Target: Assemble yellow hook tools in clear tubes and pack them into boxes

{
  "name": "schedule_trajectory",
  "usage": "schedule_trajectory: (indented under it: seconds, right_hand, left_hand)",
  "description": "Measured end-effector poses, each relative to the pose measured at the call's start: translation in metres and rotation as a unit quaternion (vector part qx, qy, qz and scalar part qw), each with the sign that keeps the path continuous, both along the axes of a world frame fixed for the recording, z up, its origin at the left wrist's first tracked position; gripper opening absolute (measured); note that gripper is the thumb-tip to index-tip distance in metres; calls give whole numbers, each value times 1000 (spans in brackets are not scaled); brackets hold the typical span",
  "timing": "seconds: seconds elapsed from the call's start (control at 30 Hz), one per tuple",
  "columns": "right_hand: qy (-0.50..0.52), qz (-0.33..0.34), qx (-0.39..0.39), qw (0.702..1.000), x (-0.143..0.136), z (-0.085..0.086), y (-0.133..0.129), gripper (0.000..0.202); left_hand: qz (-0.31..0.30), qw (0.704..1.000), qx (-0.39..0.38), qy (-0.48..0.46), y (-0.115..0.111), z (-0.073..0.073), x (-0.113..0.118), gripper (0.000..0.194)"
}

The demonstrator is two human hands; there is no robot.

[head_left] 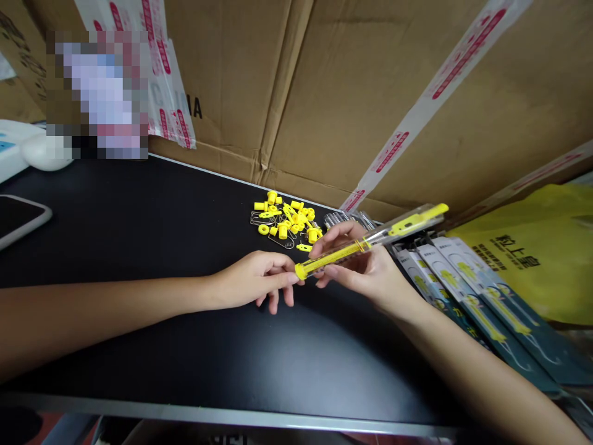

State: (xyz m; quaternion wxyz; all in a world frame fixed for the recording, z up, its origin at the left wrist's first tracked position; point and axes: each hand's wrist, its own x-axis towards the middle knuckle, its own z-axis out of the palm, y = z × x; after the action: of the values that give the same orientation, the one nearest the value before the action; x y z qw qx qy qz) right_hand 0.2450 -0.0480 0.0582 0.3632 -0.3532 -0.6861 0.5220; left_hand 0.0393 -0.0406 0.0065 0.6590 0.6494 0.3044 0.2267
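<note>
My right hand [356, 262] grips a slim clear plastic tube tool [336, 254] with a yellow spring inside, a yellow cap at its left end and a long yellow piece at its right end. The tool tilts up to the right above the table. At the capped end, the thumb and index finger of my left hand [259, 278] pinch the yellow cap [301, 271], while the other fingers hang loosely below. Just behind the hands lies a loose pile of small yellow plastic parts [283, 230] and bent metal wire pieces [283, 242].
Clear tubes [345, 217] lie behind my right hand. Packaged products on cards [482, 296] and a yellow bag [523, 247] are at the right. A phone [21, 216] and a white device [13, 145] sit at the left of the black table [139, 228]. Cardboard boxes [370, 93] stand along its back.
</note>
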Motion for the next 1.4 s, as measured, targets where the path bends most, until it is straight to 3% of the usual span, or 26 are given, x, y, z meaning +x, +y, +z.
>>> schedule_trajectory:
  seconds: [0.27,0.43,0.83,1.03,1.2,1.4]
  right_hand:
    - [19,-12,-14,1000,0,-2,0,26]
    - [-7,-25,17,1000,-2,1,-3,22]
    - [-12,6,12,1000,0,-4,0,22]
    - [26,0,1,1000,2,-8,5,26]
    - [46,-7,-12,999,2,-8,6,23]
    - [65,-11,-7,998,-1,-4,0,17]
  left_hand:
    - [-3,1000,8,1,-1,1,0,26]
    - [-5,1000,7,3,0,0,-1,24]
    - [-37,997,63,10,3,7,-3,18]
    - [-51,998,25,11,4,8,-5,10]
    - [-48,999,-20,3,9,6,-5,19]
    - [-73,986,-133,-62,6,4,-5,24]
